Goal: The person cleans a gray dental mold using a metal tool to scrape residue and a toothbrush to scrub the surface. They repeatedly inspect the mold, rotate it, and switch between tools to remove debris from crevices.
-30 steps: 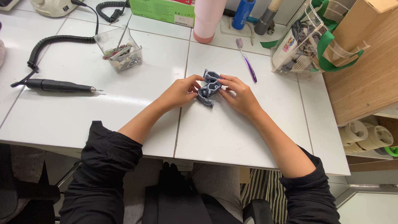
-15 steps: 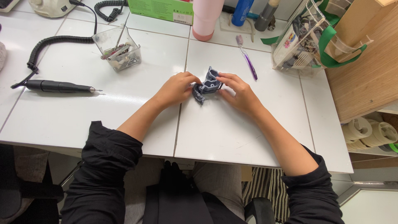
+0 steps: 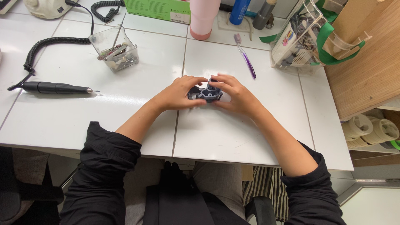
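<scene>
Since the earlier frame, both hands had drawn closer together and lowered the small dark folded cloth (image 3: 205, 93) toward the bench, bunching it tighter. Left hand (image 3: 178, 93) had its grip clamped on the cloth's left side, fingers curled over the top. Right hand (image 3: 233, 94) pinched the right side, its fingertips (image 3: 215, 79) bent down onto the fabric. That cloth sat between the two hands, just above or touching the white bench (image 3: 216, 133), near its middle seam. Beyond the right hand lay a purple toothbrush (image 3: 246, 58). Well to the left rested a black rotary handpiece (image 3: 54, 88) with its coiled cord (image 3: 46, 48), and behind it a clear plastic container (image 3: 114, 53) of small bits.
</scene>
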